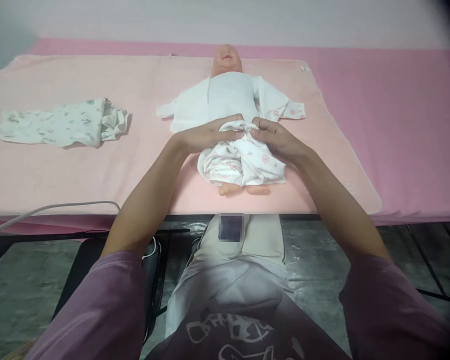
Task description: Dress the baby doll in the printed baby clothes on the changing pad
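Observation:
A baby doll point(228, 59) lies on its back, head toward the wall, in a white long-sleeved top point(232, 95). White printed baby pants point(262, 160) cover its legs, and both feet stick out at the near end. My left hand point(213, 134) pinches the waistband from the left side. On the right side of the same waistband, my right hand point(275, 137) grips the cloth between thumb and bent fingers. The two hands are close together at the doll's middle. Folds of cloth and my fingers hide the doll's waist.
A folded white printed baby garment point(67, 122) lies to the left on the pale pink blanket point(146, 175). Darker pink cover point(397, 125) shows at the right. A white cable point(60, 206) crosses the table's near left edge. Behind the table rises a pale wall.

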`<state>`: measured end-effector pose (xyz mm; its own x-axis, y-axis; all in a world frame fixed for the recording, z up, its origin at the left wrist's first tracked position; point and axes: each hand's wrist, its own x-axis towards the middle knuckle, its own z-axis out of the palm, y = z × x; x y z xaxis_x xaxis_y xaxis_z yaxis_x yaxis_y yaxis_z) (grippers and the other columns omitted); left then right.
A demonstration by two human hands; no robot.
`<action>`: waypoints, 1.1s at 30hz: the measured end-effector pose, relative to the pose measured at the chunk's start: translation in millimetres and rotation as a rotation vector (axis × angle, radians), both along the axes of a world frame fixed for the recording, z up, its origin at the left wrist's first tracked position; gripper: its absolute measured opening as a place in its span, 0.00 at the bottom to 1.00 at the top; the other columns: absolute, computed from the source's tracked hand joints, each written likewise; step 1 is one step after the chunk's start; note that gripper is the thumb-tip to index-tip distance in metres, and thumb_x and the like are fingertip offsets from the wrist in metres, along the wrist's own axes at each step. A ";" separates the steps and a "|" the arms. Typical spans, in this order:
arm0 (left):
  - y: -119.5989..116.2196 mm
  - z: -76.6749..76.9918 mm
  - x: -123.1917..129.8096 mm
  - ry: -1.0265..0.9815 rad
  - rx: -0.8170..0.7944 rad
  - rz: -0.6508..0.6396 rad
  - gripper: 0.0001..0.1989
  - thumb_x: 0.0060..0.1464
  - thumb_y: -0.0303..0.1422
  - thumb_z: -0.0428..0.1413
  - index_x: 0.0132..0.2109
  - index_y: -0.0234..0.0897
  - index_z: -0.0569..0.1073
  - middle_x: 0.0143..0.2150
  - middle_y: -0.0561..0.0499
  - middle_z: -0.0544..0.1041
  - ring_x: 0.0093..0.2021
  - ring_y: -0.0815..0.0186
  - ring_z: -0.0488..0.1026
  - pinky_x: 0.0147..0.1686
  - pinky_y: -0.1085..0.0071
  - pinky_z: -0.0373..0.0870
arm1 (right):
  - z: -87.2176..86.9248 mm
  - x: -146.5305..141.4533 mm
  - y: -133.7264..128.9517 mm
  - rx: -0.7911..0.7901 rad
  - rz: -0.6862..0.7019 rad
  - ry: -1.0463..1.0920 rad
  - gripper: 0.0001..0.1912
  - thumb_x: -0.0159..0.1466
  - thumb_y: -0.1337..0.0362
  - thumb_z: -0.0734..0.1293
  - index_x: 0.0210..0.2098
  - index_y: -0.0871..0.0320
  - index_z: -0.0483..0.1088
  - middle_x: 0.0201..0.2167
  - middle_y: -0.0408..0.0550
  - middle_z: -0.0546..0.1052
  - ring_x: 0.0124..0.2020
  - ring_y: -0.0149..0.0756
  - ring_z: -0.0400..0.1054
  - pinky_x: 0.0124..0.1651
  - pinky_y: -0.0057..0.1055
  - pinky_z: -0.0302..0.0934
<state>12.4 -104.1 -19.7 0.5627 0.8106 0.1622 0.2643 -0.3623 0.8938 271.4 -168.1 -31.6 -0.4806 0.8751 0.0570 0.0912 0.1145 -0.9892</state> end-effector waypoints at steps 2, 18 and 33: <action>-1.0 1.6 2.1 0.043 -0.094 -0.144 0.27 0.60 0.58 0.75 0.50 0.40 0.83 0.47 0.42 0.84 0.57 0.41 0.86 0.54 0.48 0.86 | 3.2 5.7 0.3 -0.054 0.078 0.015 0.36 0.62 0.29 0.83 0.46 0.54 0.76 0.33 0.43 0.77 0.33 0.37 0.73 0.33 0.30 0.66; 1.3 3.7 -0.6 0.016 -0.176 -0.328 0.31 0.53 0.54 0.79 0.56 0.41 0.86 0.45 0.44 0.88 0.57 0.44 0.88 0.57 0.53 0.88 | 6.8 6.1 -4.5 -0.049 -0.044 0.017 0.35 0.66 0.33 0.81 0.56 0.52 0.77 0.43 0.48 0.83 0.45 0.45 0.79 0.46 0.39 0.78; 5.3 -14.8 3.9 0.007 0.011 0.000 0.28 0.66 0.56 0.69 0.60 0.39 0.82 0.50 0.40 0.85 0.61 0.40 0.85 0.58 0.48 0.85 | 11.3 13.3 -1.4 0.006 0.187 -0.109 0.37 0.51 0.44 0.91 0.52 0.56 0.83 0.43 0.50 0.87 0.50 0.50 0.83 0.53 0.42 0.80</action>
<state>16.3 -98.8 -34.4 0.5638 0.8088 0.1673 0.2709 -0.3724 0.8876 284.8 -169.6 -20.3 -0.6384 0.7697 0.0005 0.1746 0.1454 -0.9738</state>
